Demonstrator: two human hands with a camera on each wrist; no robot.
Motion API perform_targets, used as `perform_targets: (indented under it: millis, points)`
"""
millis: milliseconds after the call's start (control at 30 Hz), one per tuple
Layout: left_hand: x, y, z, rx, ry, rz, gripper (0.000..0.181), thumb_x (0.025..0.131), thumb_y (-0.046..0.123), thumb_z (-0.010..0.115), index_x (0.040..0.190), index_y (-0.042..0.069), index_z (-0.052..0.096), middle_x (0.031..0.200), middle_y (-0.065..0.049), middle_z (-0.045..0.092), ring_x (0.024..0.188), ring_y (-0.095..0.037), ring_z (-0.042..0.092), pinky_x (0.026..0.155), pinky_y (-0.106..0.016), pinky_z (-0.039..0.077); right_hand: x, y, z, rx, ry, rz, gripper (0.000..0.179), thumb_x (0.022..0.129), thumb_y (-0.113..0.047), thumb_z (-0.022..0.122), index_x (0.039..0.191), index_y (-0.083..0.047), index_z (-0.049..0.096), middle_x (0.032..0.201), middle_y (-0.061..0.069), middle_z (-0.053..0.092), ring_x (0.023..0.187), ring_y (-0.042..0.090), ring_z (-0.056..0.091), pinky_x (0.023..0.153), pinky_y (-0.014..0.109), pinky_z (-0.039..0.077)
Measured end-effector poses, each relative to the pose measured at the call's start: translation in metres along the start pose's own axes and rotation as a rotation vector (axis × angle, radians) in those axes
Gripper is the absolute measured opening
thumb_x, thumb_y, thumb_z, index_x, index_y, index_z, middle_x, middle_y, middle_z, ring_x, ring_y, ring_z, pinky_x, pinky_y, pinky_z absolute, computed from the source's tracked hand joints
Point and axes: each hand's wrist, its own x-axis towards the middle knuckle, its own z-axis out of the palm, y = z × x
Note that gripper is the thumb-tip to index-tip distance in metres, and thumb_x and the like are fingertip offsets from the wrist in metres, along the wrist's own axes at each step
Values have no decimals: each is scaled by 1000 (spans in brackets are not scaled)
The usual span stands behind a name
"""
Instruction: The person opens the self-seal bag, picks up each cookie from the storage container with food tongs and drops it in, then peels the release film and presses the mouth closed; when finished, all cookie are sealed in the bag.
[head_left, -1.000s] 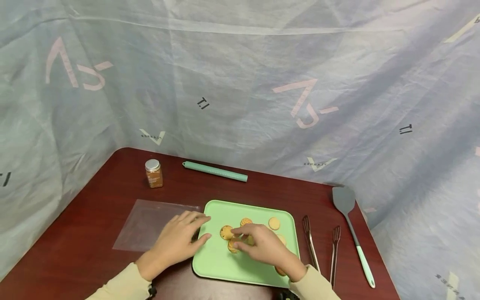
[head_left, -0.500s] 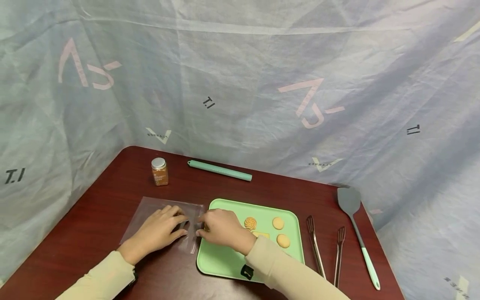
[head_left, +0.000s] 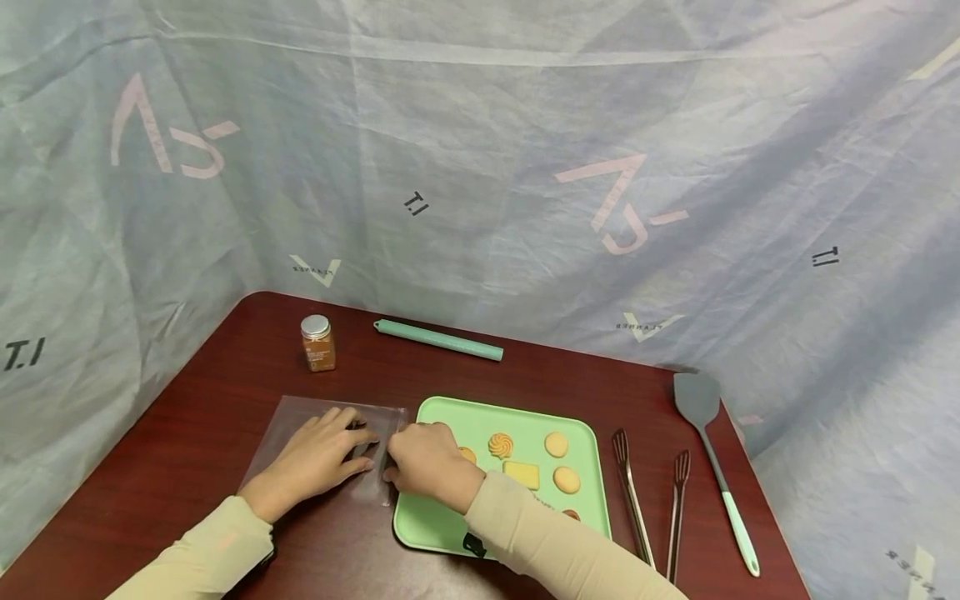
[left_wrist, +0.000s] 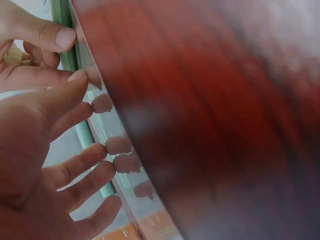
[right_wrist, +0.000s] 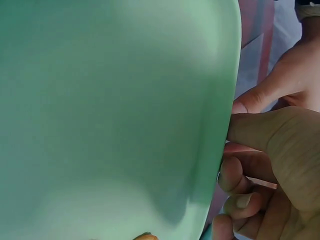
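A clear plastic bag [head_left: 279, 435] lies flat on the table, left of the green tray [head_left: 433, 527]. My left hand [head_left: 318, 454] rests on it, fingers loosely bent and spread. The bag's right edge, beside the tray, is pinched by my right hand [head_left: 427, 458]; the fingertips are partly hidden. In the right wrist view that hand [right_wrist: 275, 160] has its fingers curled at the tray's rim. On the tray lie a swirl cookie [head_left: 501, 445], a rectangular biscuit [head_left: 521, 475] and round cookies [head_left: 556, 444]. Another cookie [head_left: 467, 454] is half covered by my right hand.
A jar with a silver lid [head_left: 318, 343] stands at the back left, near a green rod-like tool [head_left: 438, 339]. Right of the tray lie metal tongs or forks [head_left: 632, 492] and a grey spatula [head_left: 697, 404] with a green handle. A curtain hangs behind the table.
My right hand has moved left from the cookies on the tray to the bag's edge. My left hand has shifted left from the tray's rim onto the bag.
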Motion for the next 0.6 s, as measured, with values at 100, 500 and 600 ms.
perform_targets:
  millis: [100,500,600]
  points:
    - [1,0,1,1,15,-2,30,85,35,84,111,21,77,111,-3,58,99,-24,56,74,-45,50,-1,1,1,7,12,-5,44,91,-50,74,59,-27,54,57,-9,49,50,9,48,47,33,42]
    - [2,1,2,2,8,-11,39,79,42,87,112,21,79,102,1,54,89,-19,51,66,-38,46,0,2,2,25,23,-5,43,90,-48,76,59,-27,55,62,-8,54,56,9,52,46,34,44]
    - [2,2,1,-8,-2,-25,40,79,43,87,112,21,79,104,1,54,89,-18,51,65,-37,45,0,2,2,26,26,-6,43,89,-48,76,59,-27,55,63,-8,54,56,9,52,47,34,44]
